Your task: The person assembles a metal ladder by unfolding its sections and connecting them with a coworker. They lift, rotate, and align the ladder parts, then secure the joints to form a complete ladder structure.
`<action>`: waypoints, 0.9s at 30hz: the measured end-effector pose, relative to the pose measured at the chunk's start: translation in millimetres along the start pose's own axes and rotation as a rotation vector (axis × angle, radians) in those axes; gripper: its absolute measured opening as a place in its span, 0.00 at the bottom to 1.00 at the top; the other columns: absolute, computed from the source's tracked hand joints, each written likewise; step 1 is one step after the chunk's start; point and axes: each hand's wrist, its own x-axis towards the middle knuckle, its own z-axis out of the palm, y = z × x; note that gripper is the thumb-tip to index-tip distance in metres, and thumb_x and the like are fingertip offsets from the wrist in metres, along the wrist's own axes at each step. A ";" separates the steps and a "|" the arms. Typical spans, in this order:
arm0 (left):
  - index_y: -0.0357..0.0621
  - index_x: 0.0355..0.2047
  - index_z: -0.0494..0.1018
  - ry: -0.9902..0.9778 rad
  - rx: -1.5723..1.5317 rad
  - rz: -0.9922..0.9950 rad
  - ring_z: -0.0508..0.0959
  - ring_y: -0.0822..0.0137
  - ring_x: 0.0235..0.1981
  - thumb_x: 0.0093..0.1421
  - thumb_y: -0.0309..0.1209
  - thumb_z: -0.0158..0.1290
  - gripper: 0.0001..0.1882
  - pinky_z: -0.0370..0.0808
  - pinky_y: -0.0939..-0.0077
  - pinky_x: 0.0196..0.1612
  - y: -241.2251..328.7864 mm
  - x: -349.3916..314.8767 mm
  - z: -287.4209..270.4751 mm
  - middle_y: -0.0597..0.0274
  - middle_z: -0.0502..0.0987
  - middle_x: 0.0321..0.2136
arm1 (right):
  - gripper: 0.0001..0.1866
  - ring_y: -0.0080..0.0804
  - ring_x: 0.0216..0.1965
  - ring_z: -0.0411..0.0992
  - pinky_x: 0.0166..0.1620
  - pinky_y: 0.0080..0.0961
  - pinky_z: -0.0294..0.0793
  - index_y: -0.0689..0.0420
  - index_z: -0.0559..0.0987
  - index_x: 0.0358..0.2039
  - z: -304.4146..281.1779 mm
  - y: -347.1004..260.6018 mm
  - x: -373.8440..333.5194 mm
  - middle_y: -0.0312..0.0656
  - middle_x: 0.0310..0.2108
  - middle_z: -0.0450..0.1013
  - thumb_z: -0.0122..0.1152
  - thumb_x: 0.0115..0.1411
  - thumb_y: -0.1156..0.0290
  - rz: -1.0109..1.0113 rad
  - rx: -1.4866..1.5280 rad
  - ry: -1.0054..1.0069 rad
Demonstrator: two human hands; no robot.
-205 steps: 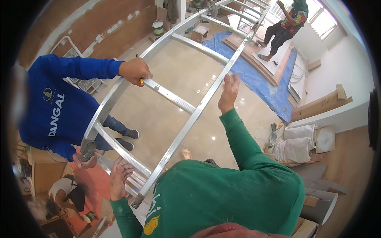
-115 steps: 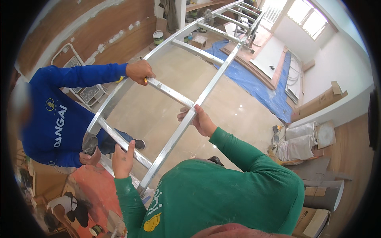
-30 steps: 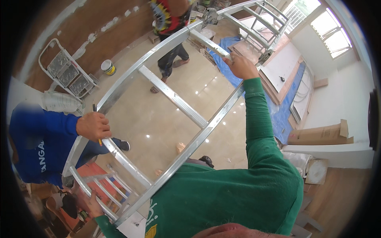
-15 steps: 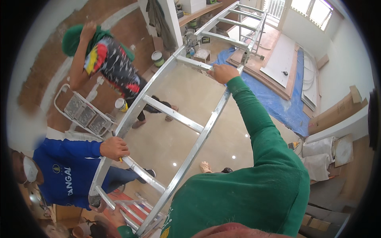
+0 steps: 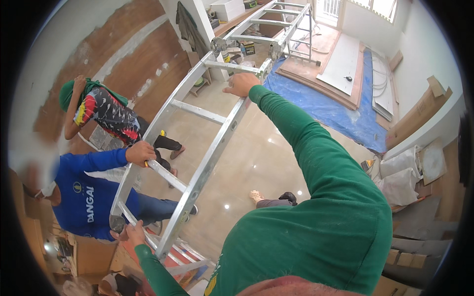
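Observation:
A hinged aluminium ladder (image 5: 213,140) stretches from the lower left to the far top, with round hinge joints part of the way along. My left hand (image 5: 135,234) is closed around its near end, by the end rung. Over the right-hand rail, close to the hinges, my right hand (image 5: 242,84) is open, its fingers stretched out above a rung. At my left, a co-worker in a blue sweatshirt (image 5: 96,190) grips a rung with one hand (image 5: 141,154); their other hand is partly hidden near the ladder's end.
Further left, a person in a patterned shirt (image 5: 111,112) bends forward near a step stool (image 5: 101,139). Boards (image 5: 340,66) lie on a blue tarp (image 5: 363,126) at the far right. Cardboard (image 5: 419,111) and white sacks (image 5: 401,182) lean along the right wall. More ladder rungs (image 5: 192,256) show below.
The ladder has shifted left and away from me. My right hand has moved left and loosened from the ladder. My left hand shows more fully. The person in the patterned shirt has moved left.

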 end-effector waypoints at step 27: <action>0.25 0.51 0.76 -0.069 -0.238 0.015 0.78 0.62 0.38 0.60 0.35 0.61 0.26 0.74 0.67 0.44 -32.2 20.2 6.4 0.51 0.81 0.38 | 0.26 0.50 0.45 0.81 0.51 0.46 0.79 0.60 0.87 0.36 -8.8 -4.5 -6.5 0.51 0.40 0.83 0.59 0.62 0.46 0.012 0.028 0.169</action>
